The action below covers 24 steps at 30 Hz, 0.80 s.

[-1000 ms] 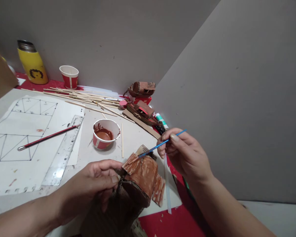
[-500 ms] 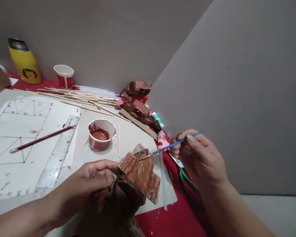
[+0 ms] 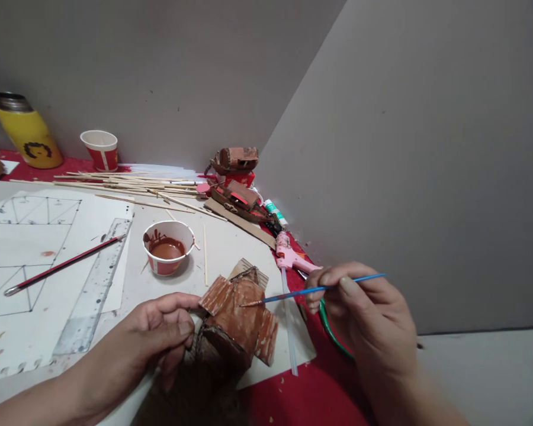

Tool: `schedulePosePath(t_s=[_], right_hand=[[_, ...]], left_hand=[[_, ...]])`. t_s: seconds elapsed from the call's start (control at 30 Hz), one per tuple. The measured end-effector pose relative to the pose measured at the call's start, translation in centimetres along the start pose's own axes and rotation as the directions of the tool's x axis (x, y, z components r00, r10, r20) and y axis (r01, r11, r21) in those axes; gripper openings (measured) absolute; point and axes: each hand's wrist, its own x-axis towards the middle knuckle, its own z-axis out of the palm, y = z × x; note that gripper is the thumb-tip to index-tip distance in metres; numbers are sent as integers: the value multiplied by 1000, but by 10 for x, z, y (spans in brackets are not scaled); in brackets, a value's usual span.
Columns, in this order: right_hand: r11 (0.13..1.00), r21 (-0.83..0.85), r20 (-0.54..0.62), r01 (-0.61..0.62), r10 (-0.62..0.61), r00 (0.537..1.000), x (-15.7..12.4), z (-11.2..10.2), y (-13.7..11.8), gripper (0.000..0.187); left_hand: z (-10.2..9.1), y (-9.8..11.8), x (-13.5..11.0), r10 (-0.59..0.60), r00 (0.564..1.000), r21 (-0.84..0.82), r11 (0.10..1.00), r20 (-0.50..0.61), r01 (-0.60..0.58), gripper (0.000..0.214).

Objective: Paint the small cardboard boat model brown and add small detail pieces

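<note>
My left hand grips a small cardboard model painted brown, holding it by its left side just above the table. My right hand pinches a thin blue paintbrush whose tip rests on the top of the model. A paper cup of brown paint stands just behind the model.
A sheet with a drawn net, a red pencil and a clear ruler lie at left. Several wooden sticks, painted cardboard pieces, a pink glue gun, a red paper cup and a yellow flask are behind. Grey board walls close the right.
My right hand with the brush has moved right and down, uncovering the glue gun. The view has turned to the right, and the brush tip now touches lower on the model's top.
</note>
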Motion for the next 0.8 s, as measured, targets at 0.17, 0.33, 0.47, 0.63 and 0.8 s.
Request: schedulePosePath(t_s=[0.17, 0.33, 0.47, 0.63, 0.8], right_hand=[[994, -22, -15, 102, -103, 995, -9, 1, 6, 14], [948, -166, 22, 273, -273, 962, -16, 0, 3, 17], [935, -192, 38, 299, -297, 954, -20, 0, -1, 18], [907, -189, 108, 377, -362, 926, -19, -4, -2, 20], [889, -216, 18, 403, -409, 912, -21, -7, -4, 20]], left_hand=[[5, 4, 1, 32, 999, 37, 999, -35, -31, 30], [7, 4, -1, 18, 998, 17, 1000, -58, -17, 27], [7, 5, -1, 23, 998, -11, 1000, -58, -24, 24], [8, 6, 0, 30, 997, -18, 999, -70, -32, 18], [8, 9, -2, 44, 996, 7, 999, -71, -44, 10]])
